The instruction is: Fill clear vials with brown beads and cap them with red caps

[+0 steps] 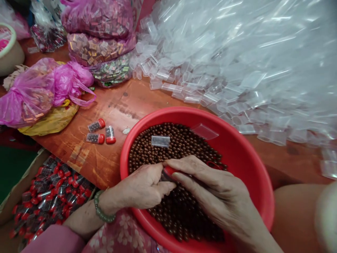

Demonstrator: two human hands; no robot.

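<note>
White glare streaks the clear plastic tubes [195, 88], blurred at upper right; shadow darkens the small round brown beads [184, 214].

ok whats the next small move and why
Probably press the red cap down firmly: the right hand has fingers on it while the left hand holds its container. Three capped containers lie nearby; I can't tell whether this one's seated.

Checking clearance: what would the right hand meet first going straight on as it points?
The right hand would first meet the red cap just ahead, then probably the left hand; depth is unclear.
</note>
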